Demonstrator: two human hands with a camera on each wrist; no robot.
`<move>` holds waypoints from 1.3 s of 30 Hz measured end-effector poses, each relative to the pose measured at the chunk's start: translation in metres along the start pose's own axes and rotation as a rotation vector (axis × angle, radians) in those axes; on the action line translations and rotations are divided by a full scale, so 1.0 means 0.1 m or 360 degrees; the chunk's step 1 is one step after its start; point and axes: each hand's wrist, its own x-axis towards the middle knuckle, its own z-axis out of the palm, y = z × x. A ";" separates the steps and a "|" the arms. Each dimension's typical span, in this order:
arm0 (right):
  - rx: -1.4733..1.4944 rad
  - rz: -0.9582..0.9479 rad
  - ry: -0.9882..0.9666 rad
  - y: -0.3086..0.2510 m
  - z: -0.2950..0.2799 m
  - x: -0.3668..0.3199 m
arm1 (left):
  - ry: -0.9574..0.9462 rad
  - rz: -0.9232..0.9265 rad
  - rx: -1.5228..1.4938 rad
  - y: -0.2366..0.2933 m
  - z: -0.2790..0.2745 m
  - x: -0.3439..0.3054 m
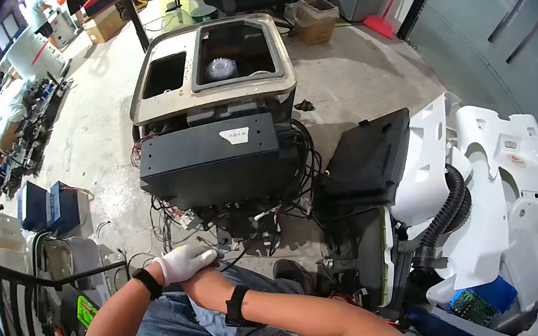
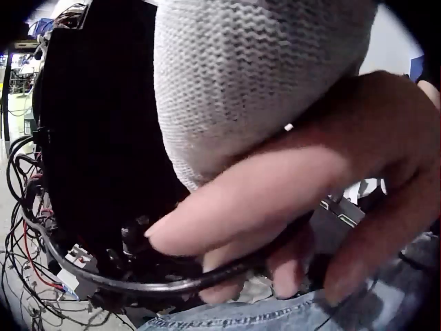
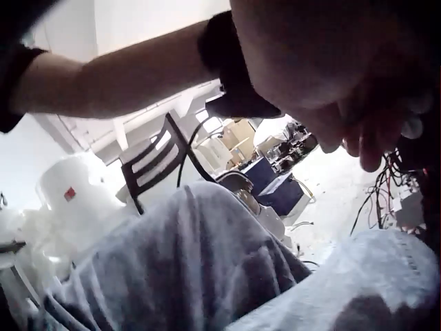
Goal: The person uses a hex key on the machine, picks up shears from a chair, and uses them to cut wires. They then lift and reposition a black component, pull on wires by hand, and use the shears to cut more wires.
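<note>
The left hand [image 1: 184,263] wears a white knit glove and lies over the bare right hand [image 1: 204,286] above the lap. In the left wrist view the glove [image 2: 241,76] fills the top, and the gloved fingertips are hidden. Below it, the bare fingers [image 2: 234,196] curl around a thick black cable [image 2: 138,284], which loops in from the left. Dark shadow covers the right hand in the right wrist view. Just ahead stands a machine with a cream top frame [image 1: 171,103] and a black box [image 1: 215,156] bearing a white label; loose wires hang beneath.
White plastic shells [image 1: 483,221] and a ribbed black hose [image 1: 445,208] pile up at right, beside a black panel [image 1: 368,155]. Dark blue blocks [image 1: 49,207] stand on the floor at left, near a black metal frame [image 1: 50,281]. A cardboard box [image 1: 315,22] is behind the machine.
</note>
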 end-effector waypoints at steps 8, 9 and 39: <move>-0.0132 -0.0331 0.0340 -0.13 -0.30 -0.21 | 0.0349 0.0393 0.0592 -0.21 -0.08 -0.79; -0.0141 -0.0376 0.0388 -0.12 -0.37 -0.19 | 0.0424 0.0387 0.0548 -0.23 -0.08 -0.86; -0.0450 -0.0144 -0.0065 1.18 -0.29 -0.68 | 0.1576 0.0186 0.0446 -0.09 1.06 -2.18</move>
